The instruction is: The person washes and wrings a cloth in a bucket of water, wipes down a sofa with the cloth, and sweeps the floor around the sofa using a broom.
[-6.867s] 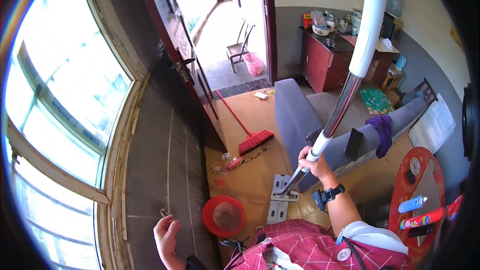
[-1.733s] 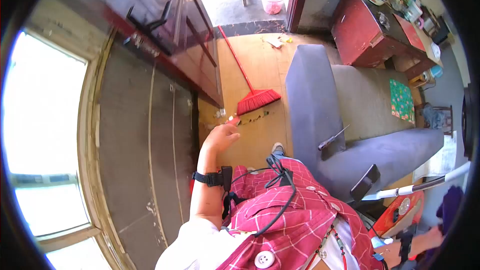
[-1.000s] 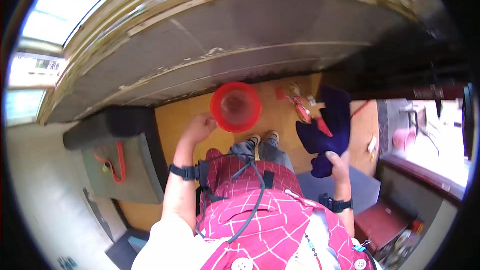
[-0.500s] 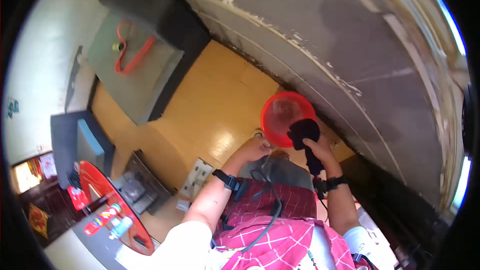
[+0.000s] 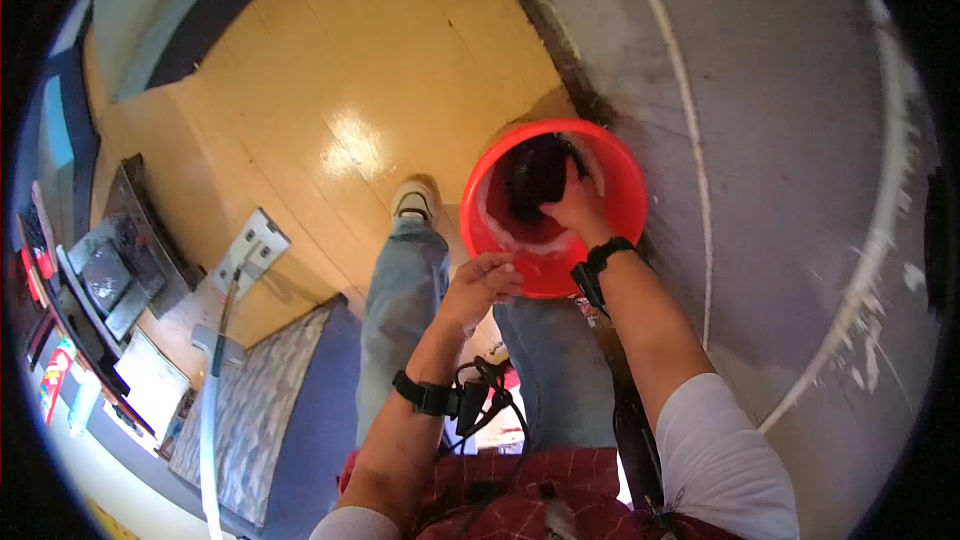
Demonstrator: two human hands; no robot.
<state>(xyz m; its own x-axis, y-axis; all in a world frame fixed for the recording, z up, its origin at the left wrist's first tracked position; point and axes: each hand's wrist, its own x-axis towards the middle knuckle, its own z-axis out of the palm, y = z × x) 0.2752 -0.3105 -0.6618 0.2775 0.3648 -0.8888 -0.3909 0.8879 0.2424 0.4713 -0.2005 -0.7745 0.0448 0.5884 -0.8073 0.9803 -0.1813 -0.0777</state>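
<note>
A red bucket (image 5: 626, 180) stands on the floor in front of me, with suds along its inner wall. Inside it is a dark cloth (image 5: 535, 178), bunched up. My right hand (image 5: 577, 204) reaches down into the bucket and grips the cloth at its near right side, thumb toward me. Just outside the bucket's near left rim hovers my left hand (image 5: 482, 290), holding nothing, its fingers loosely bent and apart. Black straps with cables are on both wrists.
A grey wall (image 5: 790, 140) rises close at the bucket's right. My shoe (image 5: 413, 202) is on the yellow floor (image 5: 330, 60) left of the bucket. A white flat-headed mop (image 5: 250, 248), a patterned mat (image 5: 255, 410) and a dark low stand (image 5: 150, 240) lie farther left.
My right hand has lowered the dark cloth from above the rim into the bucket. I have leaned down closer, so the bucket looks larger. My left hand has opened somewhat.
</note>
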